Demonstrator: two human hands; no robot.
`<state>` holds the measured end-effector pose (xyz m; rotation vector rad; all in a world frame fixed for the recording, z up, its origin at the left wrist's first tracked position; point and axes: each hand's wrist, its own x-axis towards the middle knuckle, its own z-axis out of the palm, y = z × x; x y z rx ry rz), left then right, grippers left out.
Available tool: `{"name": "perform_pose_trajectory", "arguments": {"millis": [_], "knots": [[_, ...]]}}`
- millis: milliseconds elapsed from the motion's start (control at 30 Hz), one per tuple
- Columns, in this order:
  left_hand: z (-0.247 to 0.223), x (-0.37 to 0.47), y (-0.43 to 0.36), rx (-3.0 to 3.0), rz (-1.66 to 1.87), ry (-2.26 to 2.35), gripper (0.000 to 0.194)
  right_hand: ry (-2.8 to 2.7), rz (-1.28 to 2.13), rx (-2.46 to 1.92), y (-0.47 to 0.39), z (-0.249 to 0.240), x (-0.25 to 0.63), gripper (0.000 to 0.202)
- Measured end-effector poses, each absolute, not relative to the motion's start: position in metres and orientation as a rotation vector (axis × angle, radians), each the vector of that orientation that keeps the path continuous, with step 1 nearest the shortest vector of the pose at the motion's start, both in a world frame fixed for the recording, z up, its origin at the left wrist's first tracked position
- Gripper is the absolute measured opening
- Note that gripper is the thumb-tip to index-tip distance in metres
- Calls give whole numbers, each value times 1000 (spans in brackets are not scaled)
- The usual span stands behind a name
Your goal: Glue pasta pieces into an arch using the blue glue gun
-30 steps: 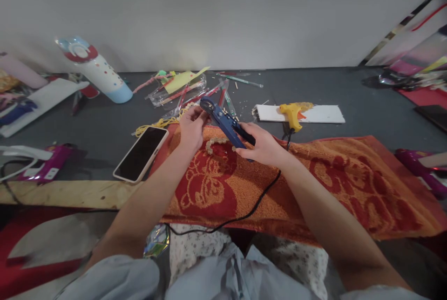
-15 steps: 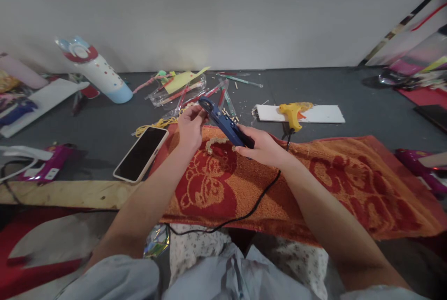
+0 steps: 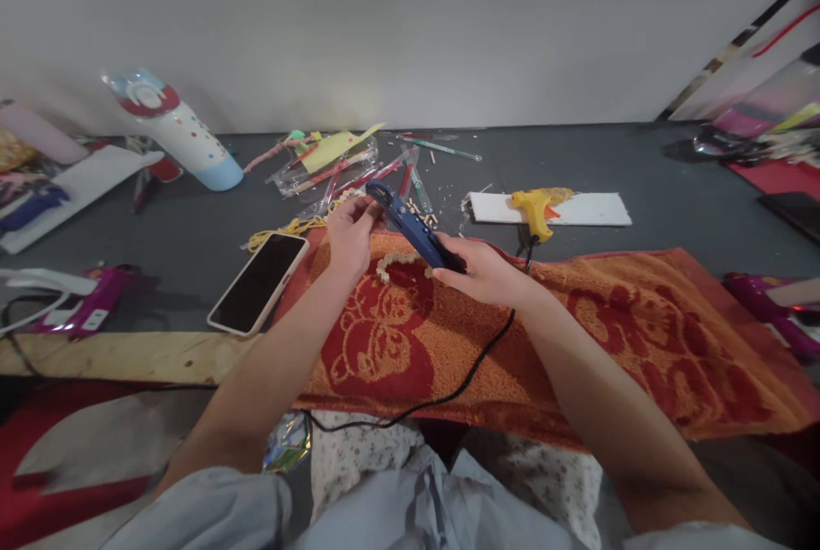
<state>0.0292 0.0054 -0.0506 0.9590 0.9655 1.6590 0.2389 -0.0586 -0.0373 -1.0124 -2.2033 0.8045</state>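
Observation:
My right hand (image 3: 480,268) is closed round the black handle end of a long dark-blue hand tool (image 3: 413,227) with a row of small round marks; its exact kind is unclear. The tool slants up to the left above the towel. At its far end is my left hand (image 3: 354,227), thumb and fingers pinched together; what they grip is hidden. A curved strip of small beige pieces (image 3: 397,259) lies on the orange and red towel (image 3: 467,345), partly under the tool. More beige pieces (image 3: 349,193) show just behind my left fingers.
A phone (image 3: 260,283) lies left of my left forearm. A yellow glue gun (image 3: 536,210) rests on a white board (image 3: 595,209), its black cord (image 3: 477,379) crossing the towel. Clear-plastic packets (image 3: 333,170) and small bits lie behind the tool. A patterned bottle (image 3: 185,140) stands back left.
Hardly anything differs. Both hands and the blue tool stay in almost the same place, with only a very slight shift of the tool.

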Motion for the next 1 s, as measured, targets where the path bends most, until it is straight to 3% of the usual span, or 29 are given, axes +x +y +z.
{"name": "perform_pose_trajectory", "arguments": {"millis": [400,1000], "knots": [[-57,27,6,1140,1597,990,23,-2239,768,-1179,-64,-28,234,33],[-56,24,4,1294,1617,1093,20,-2287,704,-1135,-65,-31,236,17]]}}
